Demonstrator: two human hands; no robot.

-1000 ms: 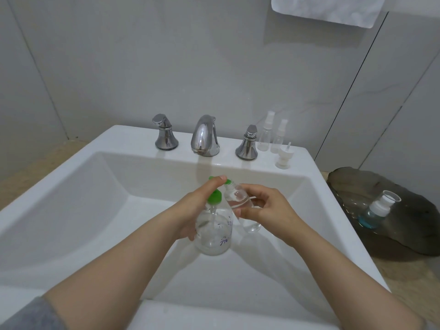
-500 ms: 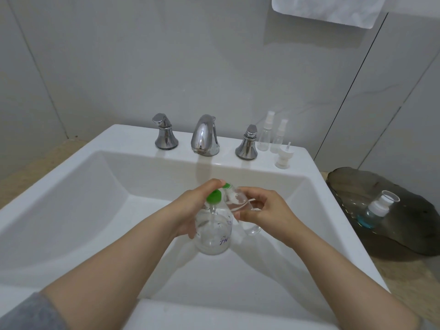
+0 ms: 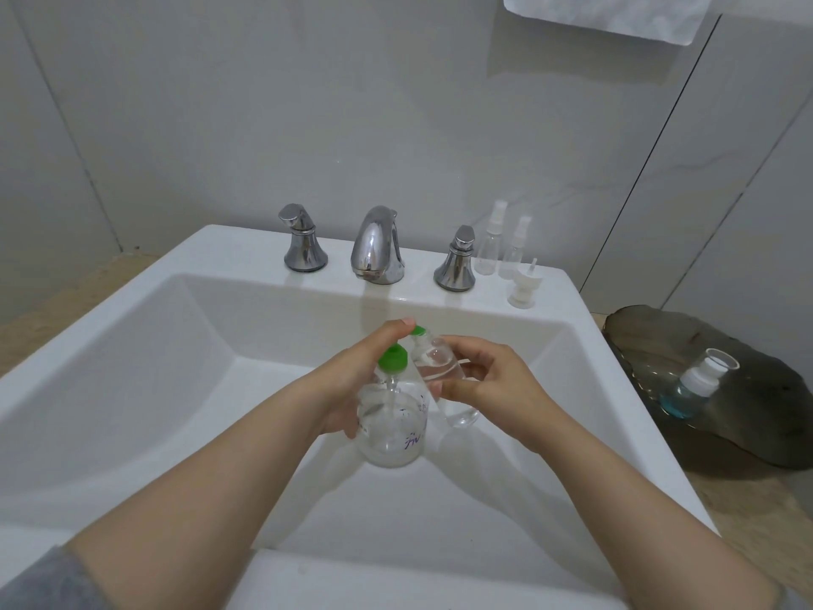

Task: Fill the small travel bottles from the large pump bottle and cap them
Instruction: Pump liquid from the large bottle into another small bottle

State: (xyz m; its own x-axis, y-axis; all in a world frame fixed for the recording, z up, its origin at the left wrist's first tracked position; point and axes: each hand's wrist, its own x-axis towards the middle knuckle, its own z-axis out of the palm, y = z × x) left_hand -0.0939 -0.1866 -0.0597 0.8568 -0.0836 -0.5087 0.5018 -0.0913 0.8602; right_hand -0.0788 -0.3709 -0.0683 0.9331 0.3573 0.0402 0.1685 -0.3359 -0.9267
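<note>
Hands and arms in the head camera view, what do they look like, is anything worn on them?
No gloves, rings, watch or bracelet show on the left hand or the right hand. Both forearms are uncovered. A grey sleeve sits near the left elbow, at the lower left corner.

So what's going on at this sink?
A person seems to be filling a small clear bottle over the sink. The left hand grips the green-topped pump bottle, a finger on its pump head; the right hand holds the small bottle at the nozzle. Two spray bottles stand on the ledge, beside a loose spray top.
</note>
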